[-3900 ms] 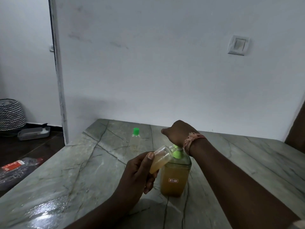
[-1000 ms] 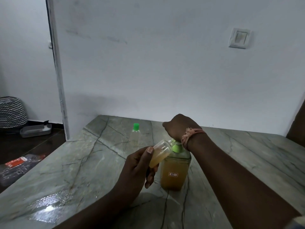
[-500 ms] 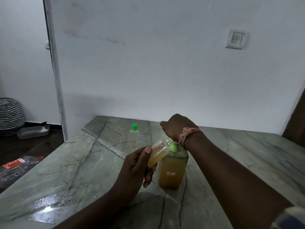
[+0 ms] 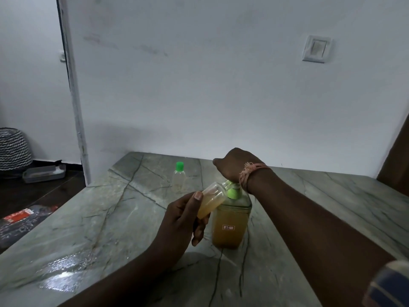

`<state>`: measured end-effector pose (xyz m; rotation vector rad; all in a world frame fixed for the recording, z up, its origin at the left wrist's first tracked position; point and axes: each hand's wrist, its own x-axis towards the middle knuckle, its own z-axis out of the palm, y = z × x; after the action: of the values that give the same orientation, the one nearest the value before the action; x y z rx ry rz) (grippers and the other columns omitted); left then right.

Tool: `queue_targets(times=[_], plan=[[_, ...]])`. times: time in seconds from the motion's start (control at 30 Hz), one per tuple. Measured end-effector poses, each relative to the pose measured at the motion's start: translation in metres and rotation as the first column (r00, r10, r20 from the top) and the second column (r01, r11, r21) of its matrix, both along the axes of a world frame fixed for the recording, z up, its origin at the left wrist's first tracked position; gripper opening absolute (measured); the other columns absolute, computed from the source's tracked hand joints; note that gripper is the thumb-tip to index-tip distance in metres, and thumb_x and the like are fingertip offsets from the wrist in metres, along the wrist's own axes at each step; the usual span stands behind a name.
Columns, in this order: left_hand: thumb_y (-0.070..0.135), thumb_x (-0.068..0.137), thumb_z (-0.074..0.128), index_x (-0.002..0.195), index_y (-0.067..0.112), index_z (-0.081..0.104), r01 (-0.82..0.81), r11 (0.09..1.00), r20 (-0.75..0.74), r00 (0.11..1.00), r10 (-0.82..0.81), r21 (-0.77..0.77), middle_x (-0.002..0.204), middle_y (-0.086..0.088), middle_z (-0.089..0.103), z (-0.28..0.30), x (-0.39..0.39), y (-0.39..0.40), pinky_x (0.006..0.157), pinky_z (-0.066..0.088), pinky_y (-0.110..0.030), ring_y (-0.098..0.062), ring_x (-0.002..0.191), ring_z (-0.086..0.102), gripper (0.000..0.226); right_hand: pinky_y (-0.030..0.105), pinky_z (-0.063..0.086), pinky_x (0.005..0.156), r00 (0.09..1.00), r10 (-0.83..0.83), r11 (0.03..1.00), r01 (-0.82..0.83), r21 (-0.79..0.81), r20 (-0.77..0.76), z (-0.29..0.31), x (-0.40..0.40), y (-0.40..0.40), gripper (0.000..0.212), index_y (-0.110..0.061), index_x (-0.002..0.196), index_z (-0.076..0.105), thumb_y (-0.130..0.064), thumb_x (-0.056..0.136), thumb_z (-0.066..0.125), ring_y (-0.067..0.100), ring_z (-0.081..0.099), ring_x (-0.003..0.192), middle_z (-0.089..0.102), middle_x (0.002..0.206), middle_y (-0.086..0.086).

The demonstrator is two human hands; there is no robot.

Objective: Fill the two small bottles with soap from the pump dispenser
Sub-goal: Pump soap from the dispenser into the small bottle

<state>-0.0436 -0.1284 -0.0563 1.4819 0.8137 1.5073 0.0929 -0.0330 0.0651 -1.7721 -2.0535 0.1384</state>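
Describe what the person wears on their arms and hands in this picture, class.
Both forearms are bare. The right hand has a frayed pinkish-orange thread band tied round its wrist. A striped dark blue and pale sleeve edge shows at the right arm's upper end. The left hand shows no band, ring or sleeve.

The table (image 4: 132, 218) looks like polished grey-green stone with dark veins, glossy enough to throw a bright glare near its front left corner. The pump dispenser (image 4: 230, 227) is clear, smooth plastic with a small paper sticker and a matt green plastic collar. The held small bottle (image 4: 210, 202) is translucent plastic; the capped small bottle (image 4: 178, 179) toward the far edge is clear plastic with a green plastic cap. A frayed thread band (image 4: 250, 171) circles the right wrist.
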Motion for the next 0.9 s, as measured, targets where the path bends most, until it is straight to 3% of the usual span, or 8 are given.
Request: queue_targets(times=[0.1,0.2,0.47,0.6,0.9], plan=[[0.043,0.097,0.043,0.101,0.018,0.069,-0.001,1.000,-0.024,1.000,0.000,-0.005,0.069,-0.006,0.061,0.000,0.001,0.001,0.042,0.042,-0.026,-0.018,0.048,0.048,0.037,0.027,0.037,0.058,1.000,-0.004,0.998,0.004,0.060,-0.011,0.000,0.003,0.001,0.039,-0.016,0.058,0.046,-0.039,0.089,0.048,0.023,0.053,0.064,0.052,0.063,0.001],[0.043,0.098,0.042,0.100,0.013,0.067,-0.020,1.000,-0.032,0.999,0.019,-0.005,0.067,-0.006,0.060,-0.003,0.000,0.003,0.042,0.043,-0.027,-0.019,0.048,0.048,0.038,0.026,0.039,0.055,1.000,-0.005,1.000,0.005,0.014,-0.024,-0.006,0.000,0.003,0.037,-0.013,0.056,0.047,-0.031,0.089,0.051,0.023,0.053,0.061,0.053,0.061,0.003],[0.043,0.097,0.043,0.103,0.024,0.070,0.004,1.000,-0.009,1.000,-0.004,-0.011,0.070,-0.008,0.061,0.000,0.001,0.000,0.043,0.043,-0.026,-0.020,0.049,0.048,0.034,0.027,0.039,0.060,0.999,-0.014,0.996,0.009,0.092,0.044,0.001,0.000,-0.001,0.036,-0.018,0.060,0.049,-0.042,0.087,0.049,0.023,0.056,0.067,0.055,0.067,0.001],[0.042,0.098,0.042,0.099,0.027,0.071,-0.003,1.000,-0.011,1.000,0.003,-0.010,0.068,-0.007,0.059,-0.001,0.000,0.003,0.043,0.042,-0.027,-0.021,0.049,0.047,0.032,0.026,0.034,0.053,0.994,-0.024,0.998,0.030,0.054,-0.102,-0.009,0.001,0.005,0.039,-0.017,0.053,0.042,-0.039,0.085,0.048,0.022,0.049,0.058,0.048,0.058,0.001],[0.043,0.096,0.044,0.103,0.021,0.070,0.000,1.000,-0.010,1.000,0.000,-0.001,0.069,-0.008,0.060,-0.001,0.000,0.002,0.042,0.042,-0.026,-0.018,0.048,0.047,0.035,0.026,0.037,0.056,1.000,0.004,0.997,-0.004,0.073,0.000,0.001,0.001,0.001,0.039,-0.016,0.057,0.048,-0.040,0.087,0.049,0.022,0.054,0.061,0.053,0.061,0.000]])
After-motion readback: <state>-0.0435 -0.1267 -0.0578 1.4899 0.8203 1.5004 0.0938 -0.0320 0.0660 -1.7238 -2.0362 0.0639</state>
